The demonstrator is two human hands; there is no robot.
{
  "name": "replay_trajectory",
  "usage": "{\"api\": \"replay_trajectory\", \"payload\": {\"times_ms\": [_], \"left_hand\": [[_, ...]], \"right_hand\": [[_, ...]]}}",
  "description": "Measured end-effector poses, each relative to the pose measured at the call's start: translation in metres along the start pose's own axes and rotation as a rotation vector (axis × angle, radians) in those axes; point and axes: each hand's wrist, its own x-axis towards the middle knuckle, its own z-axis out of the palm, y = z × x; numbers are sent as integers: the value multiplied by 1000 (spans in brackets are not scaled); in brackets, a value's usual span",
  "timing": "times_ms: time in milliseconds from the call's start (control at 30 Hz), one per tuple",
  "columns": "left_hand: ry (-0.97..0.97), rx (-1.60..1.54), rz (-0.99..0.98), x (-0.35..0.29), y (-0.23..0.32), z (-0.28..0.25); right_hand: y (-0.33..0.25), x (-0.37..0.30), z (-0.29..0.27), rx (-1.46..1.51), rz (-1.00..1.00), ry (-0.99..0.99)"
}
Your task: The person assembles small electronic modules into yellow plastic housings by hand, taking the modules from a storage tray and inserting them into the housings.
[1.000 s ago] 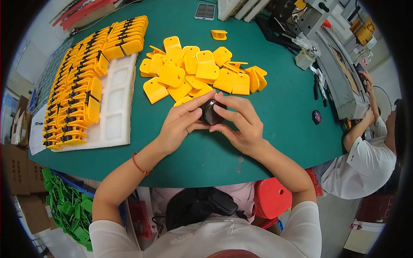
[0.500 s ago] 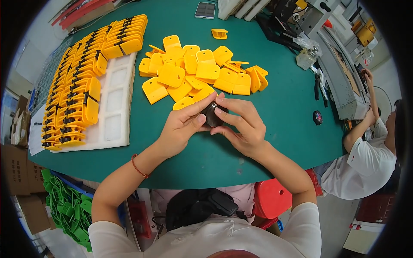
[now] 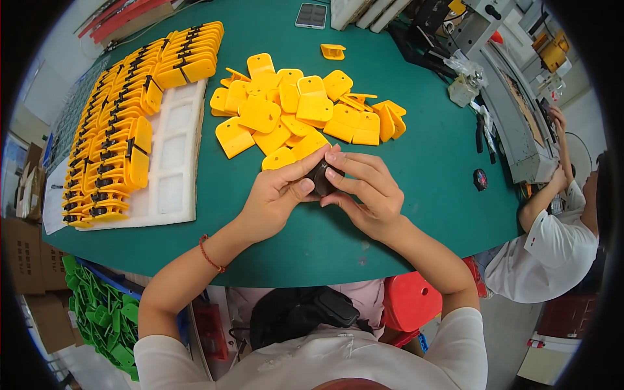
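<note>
Both hands meet over the near middle of the green table, at the front of a pile of yellow plastic pieces. Between them is a small dark, rounded piece, glossy on top; its exact kind is hidden by the fingers. My left hand pinches it from the left with thumb and index finger. From the right, my right hand grips it with thumb and fingertips. The yellow pieces are folded flaps with a small hole, lying loose just beyond my fingertips.
On the left, a white foam tray bears rows of yellow clips with black parts. Green pieces fill a container below. Pliers and a grey machine are at right, where another person sits.
The dark piece has turned slightly between my fingers, and less of it shows now. Both hands stay in nearly the same place. The yellow pile is unchanged.
</note>
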Motion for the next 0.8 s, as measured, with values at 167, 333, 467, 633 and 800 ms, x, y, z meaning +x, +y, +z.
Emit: {"api": "replay_trajectory", "payload": {"times_ms": [167, 333, 467, 633, 800], "left_hand": [[-19, 0, 0, 0, 0, 0], [43, -83, -5, 1, -4, 2], [30, 14, 201, 4, -11, 7], [37, 259, 267, -1, -12, 13], [44, 409, 306, -4, -13, 12]], "right_hand": [[6, -4, -1, -35, -62, -30], [-3, 3, -9, 44, 183, 6], [-2, 1, -9, 56, 290, -57], [2, 3, -9, 0, 112, -192], [-1, 0, -6, 49, -14, -201]]}}
